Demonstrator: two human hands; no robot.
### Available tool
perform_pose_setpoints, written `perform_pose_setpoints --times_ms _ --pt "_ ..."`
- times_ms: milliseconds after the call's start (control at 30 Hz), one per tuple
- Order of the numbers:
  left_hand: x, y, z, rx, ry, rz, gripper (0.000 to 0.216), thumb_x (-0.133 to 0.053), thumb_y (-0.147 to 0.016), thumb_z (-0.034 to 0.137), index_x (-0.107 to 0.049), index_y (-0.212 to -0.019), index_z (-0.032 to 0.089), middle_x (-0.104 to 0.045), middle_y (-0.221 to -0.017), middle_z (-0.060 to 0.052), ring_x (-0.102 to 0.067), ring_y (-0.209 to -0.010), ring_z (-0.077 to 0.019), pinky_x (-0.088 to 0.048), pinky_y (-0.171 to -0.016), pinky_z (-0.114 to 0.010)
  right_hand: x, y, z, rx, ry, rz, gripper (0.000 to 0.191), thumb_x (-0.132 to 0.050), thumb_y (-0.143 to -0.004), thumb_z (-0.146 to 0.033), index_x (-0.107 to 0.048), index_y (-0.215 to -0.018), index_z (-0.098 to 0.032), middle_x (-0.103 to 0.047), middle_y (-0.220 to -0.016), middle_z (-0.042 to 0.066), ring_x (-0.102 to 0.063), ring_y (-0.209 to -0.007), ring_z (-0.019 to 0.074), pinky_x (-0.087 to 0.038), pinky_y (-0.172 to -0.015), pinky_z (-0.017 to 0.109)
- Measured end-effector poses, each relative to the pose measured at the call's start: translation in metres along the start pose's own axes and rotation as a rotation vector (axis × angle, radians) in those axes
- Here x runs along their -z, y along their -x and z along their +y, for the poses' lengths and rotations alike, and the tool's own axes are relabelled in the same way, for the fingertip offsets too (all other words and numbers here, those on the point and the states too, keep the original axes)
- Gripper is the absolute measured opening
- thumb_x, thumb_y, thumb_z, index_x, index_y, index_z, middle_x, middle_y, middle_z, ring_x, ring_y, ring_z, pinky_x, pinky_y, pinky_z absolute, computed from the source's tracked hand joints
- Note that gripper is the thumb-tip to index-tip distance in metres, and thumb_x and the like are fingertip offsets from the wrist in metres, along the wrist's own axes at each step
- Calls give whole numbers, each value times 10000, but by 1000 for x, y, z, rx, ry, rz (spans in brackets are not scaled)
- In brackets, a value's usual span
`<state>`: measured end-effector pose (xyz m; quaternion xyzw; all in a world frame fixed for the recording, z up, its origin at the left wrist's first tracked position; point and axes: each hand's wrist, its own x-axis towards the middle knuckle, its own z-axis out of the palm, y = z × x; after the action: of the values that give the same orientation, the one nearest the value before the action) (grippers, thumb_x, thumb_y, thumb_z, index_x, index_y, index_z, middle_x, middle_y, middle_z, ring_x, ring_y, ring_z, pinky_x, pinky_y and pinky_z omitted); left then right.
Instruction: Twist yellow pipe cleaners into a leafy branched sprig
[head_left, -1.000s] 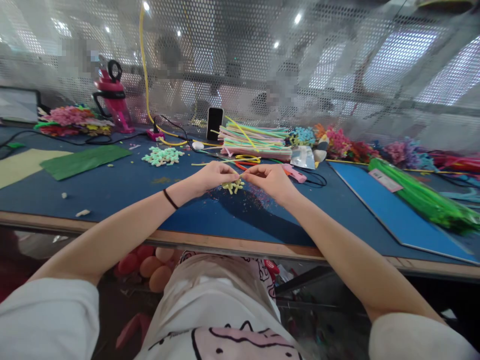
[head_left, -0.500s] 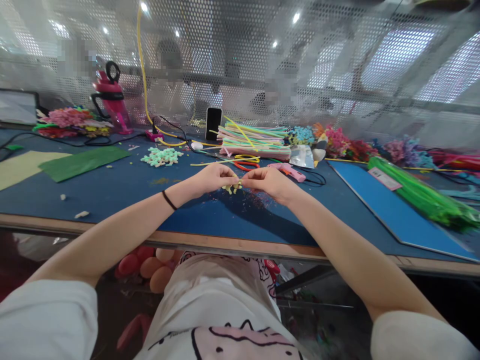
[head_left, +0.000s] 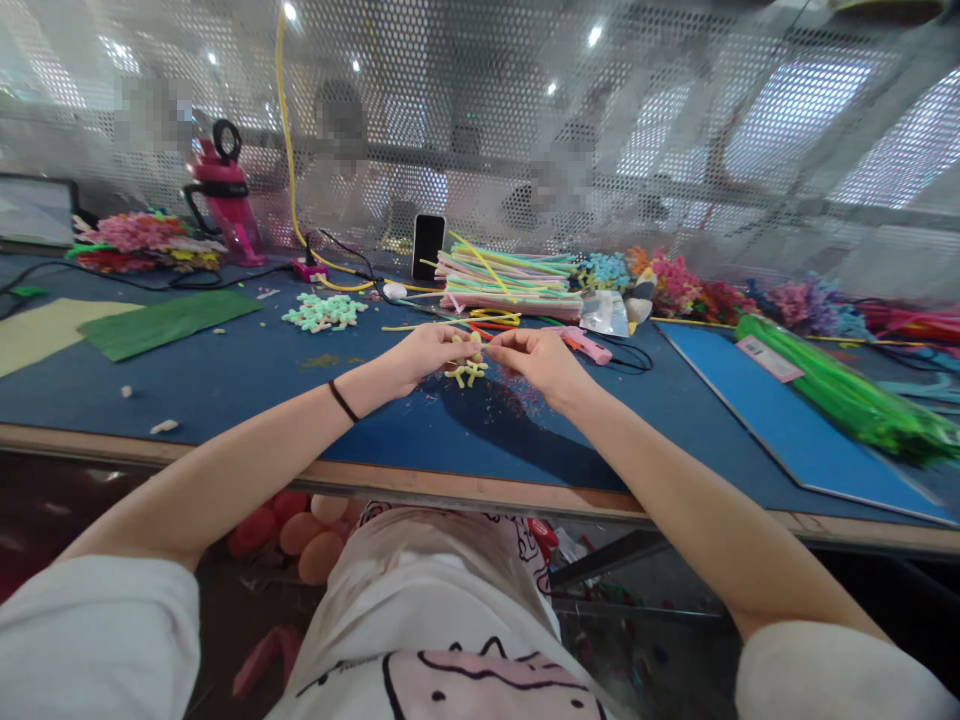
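Both my hands meet over the middle of the blue table (head_left: 247, 385). My left hand (head_left: 424, 355) is closed in a pinch on a small yellow pipe-cleaner shape (head_left: 466, 368) with several short arms. My right hand (head_left: 536, 360) is also closed, fingertips pinched at the right side of the same yellow shape. The shape hangs just above the table. Small coloured scraps lie on the table beneath it.
A stack of pastel pipe cleaners (head_left: 510, 280), a phone (head_left: 429, 246), a pink glue gun (head_left: 589, 346), a pile of mint shapes (head_left: 324, 312), a pink bottle (head_left: 225, 195), green and yellow sheets (head_left: 161, 322), a blue sheet (head_left: 795, 425) and green pipe cleaners (head_left: 847, 395) lie around. People sit behind the mesh screen.
The yellow shape has turned in my fingers and sits slightly higher; both hands stay together in nearly the same place.
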<state>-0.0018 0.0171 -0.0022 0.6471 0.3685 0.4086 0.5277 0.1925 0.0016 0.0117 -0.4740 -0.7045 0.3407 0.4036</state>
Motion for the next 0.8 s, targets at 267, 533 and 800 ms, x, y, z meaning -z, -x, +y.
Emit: perform_pose_setpoints --times_ms 267,533,800 --pt "-1 -3 -6 -11 110 170 303 -820 -631 347 -745 -827 129 -675 -746 -21 -477 -598 -72 -367 -616 -250 -4 4 -1 -32 -78 -73 421 -805 -634 -504 -701 -828 -144 -633 -714 19 -492 -606 114 -392 -601 274" --pt "-4 -1 -4 -15 104 161 346 -857 -600 366 -748 -839 140 -687 -755 -22 -489 -614 -78 -359 -604 -253 -5 1 2 -90 -321 42 336 -821 -618 -444 -705 -743 -154 -630 -677 6 -517 -622 115 -419 -647 281" --pt "-6 2 -3 -82 56 172 297 -826 -645 387 -739 -785 141 -700 -750 -22 -541 -651 -91 -413 -674 -260 -13 3 -1 -117 -489 48 278 -817 -613 -380 -705 -740 -159 -644 -704 2 -544 -669 113 -464 -732 289"
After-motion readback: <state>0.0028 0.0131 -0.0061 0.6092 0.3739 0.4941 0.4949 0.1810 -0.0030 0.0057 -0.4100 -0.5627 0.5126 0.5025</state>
